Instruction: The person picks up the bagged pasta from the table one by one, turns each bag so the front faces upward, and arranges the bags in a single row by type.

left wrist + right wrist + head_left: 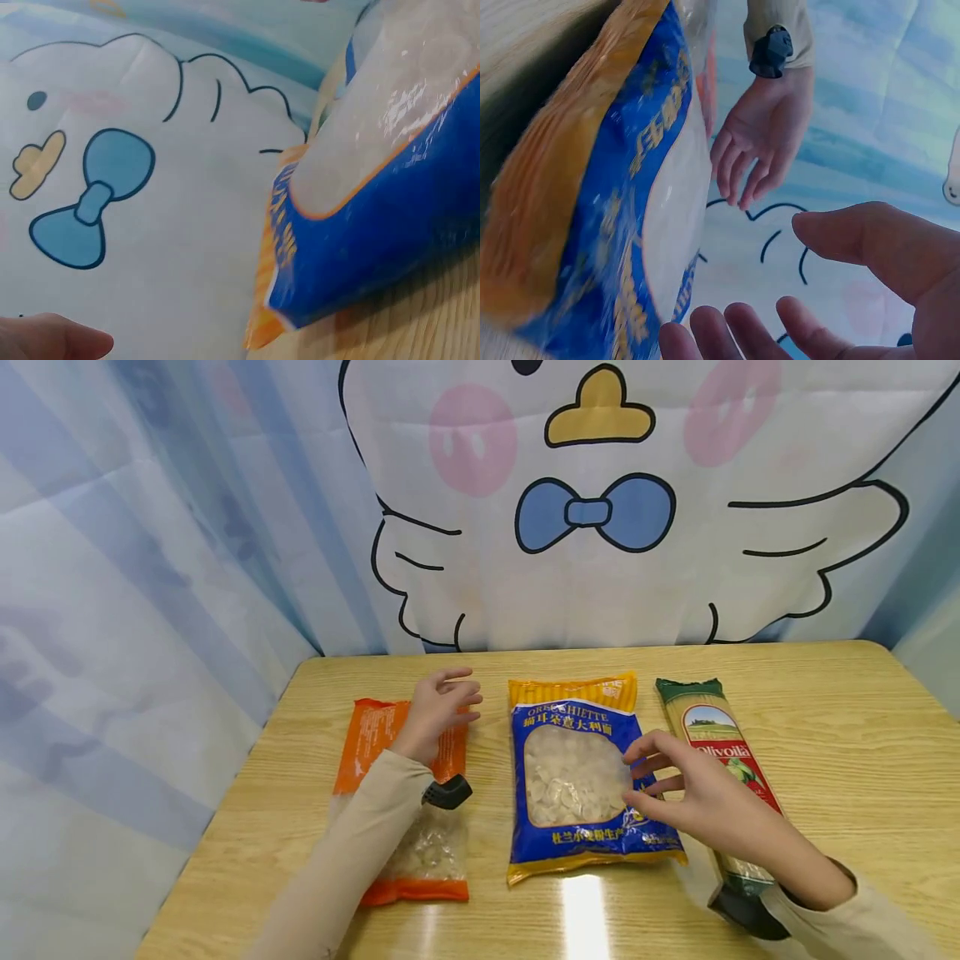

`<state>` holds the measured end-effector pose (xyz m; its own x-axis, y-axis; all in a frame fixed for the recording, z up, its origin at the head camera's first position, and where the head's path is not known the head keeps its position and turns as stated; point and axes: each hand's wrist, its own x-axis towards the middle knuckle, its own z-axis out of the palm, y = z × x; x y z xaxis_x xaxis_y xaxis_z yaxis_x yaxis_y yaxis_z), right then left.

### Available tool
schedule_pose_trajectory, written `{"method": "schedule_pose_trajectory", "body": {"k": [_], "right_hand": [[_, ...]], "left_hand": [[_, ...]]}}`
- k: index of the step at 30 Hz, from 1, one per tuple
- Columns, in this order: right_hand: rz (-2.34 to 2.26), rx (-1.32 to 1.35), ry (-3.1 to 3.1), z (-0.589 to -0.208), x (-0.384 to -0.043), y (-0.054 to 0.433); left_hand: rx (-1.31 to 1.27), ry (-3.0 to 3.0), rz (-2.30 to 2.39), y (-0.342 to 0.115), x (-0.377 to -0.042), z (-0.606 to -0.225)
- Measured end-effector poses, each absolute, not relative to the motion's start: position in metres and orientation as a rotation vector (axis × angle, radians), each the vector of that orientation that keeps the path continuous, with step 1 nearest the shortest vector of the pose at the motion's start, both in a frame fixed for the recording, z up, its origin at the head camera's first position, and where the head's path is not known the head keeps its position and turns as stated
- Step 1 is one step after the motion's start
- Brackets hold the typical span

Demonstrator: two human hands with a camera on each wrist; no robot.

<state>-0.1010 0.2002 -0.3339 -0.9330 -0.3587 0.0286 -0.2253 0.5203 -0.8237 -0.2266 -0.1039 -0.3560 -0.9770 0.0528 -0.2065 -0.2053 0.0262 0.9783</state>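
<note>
A blue and yellow bag of orecchiette pasta (573,777) lies face up in the middle of the table, pale pasta showing through its window. My right hand (686,789) hovers at the bag's right edge, fingers loosely bent, holding nothing; whether the fingertips touch it I cannot tell. Over the orange-ended clear bag (431,852) at the left, my left hand (437,714) is raised with relaxed fingers and nothing in them. In the left wrist view the pasta bag (375,202) stands apart from the thumb (56,337). The right wrist view shows both hands free.
A green and red pack of long pasta (708,718) lies at the right, partly under my right forearm. The wooden table (847,735) ends at a printed curtain (585,585) behind; another curtain hangs at the left.
</note>
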Motion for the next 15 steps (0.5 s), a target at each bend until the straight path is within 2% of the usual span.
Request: {"method": "schedule_pose_trajectory", "body": {"k": [9,15], "right_hand": [[-1.387,-0.596,2.556,-0.334,-0.106,0.167],[-1.428,-0.651,2.496,-0.339,-0.108,0.147]], "left_hand": [[-0.089,2.225,1.877,-0.148,-0.223,-0.337],[-0.132,2.275,1.845,-0.173,-0.221,-0.336]]}}
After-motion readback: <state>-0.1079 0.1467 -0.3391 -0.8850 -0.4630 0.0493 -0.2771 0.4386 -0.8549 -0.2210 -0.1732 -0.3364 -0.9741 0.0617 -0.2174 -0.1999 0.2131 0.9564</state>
